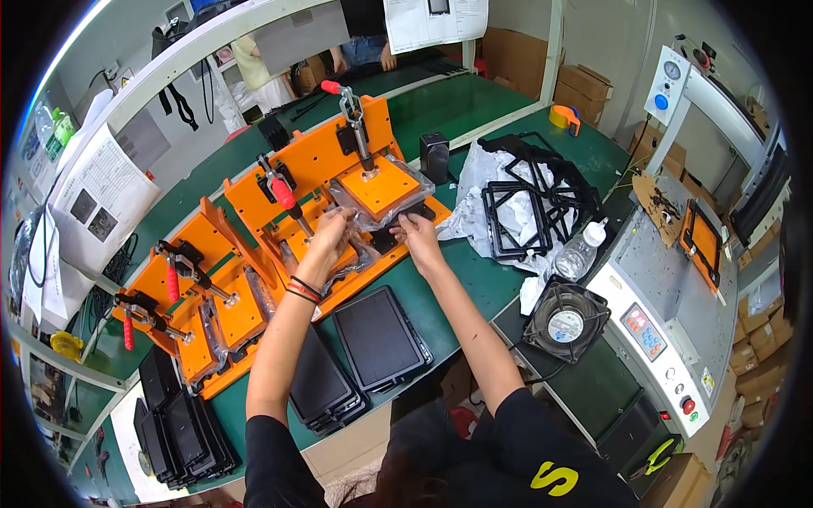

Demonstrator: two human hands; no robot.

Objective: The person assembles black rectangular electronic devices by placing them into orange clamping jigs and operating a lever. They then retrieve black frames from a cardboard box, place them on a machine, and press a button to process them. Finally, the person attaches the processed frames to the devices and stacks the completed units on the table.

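In front of me stands an orange fixture (319, 146) with several toggle clamps. Its rightmost clamp (360, 135), with a red handle tip, is down on an orange square plate (378, 188). Clear plastic film (366, 222) sticks out around that plate, over a black part (421, 211). My left hand (333, 235) is closed at the plate's near left corner, fingertips pinching the film. My right hand (417, 240) has its fingers pinched together at the near right edge, by the black part; what lies between them is too small to make out.
Stacks of black frame-shaped parts (383, 339) lie near me, with more black parts (182, 436) at far left. On the right are black open frames (517, 218) on white sheeting, a clear bottle (581, 250), a fan (566, 322) and a machine with a control panel (644, 330).
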